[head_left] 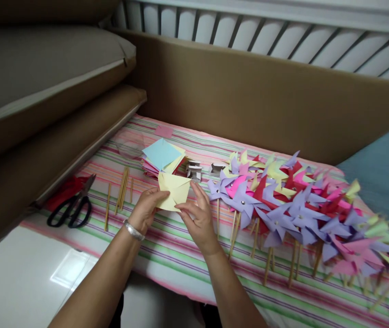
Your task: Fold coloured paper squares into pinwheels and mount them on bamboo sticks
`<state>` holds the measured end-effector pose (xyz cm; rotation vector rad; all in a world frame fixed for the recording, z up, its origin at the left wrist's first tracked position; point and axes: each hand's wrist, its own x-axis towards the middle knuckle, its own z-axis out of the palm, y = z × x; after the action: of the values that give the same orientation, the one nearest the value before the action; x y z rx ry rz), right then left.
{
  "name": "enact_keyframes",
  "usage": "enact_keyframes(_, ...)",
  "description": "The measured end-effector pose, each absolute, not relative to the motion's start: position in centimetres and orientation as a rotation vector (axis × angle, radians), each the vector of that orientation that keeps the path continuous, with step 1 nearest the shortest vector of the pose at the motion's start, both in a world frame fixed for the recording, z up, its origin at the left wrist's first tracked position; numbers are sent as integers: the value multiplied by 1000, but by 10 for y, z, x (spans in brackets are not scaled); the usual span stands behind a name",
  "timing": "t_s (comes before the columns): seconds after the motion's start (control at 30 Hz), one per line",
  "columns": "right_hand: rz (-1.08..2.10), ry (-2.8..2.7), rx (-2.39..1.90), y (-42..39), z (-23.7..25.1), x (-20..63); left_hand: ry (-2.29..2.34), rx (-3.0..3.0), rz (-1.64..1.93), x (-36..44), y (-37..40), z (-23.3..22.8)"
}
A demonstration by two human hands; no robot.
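Between my two hands is a pale yellow paper square with cuts or folds running in from its corners. My left hand grips its left side, the thumb lying on top. The fingers of my right hand pinch its lower right corner, with other fingers raised along the right edge. Just beyond it lies a stack of coloured paper squares, light blue on top. Two small open boxes stand right of the stack; their contents are too small to make out.
Many finished paper pinwheels on sticks cover the right side of the striped cloth. Thin wooden sticks and black-handled scissors lie left, by a red wrapper. Brown cushions rise at the left.
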<state>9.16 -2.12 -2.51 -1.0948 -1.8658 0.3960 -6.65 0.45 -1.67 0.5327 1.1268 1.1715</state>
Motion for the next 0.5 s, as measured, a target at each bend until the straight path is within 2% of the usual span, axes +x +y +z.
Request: enact_keyframes(0.5, 685, -1539, -1424, -15, -27, 93, 1134, 761, 1125, -43, -2, -23)
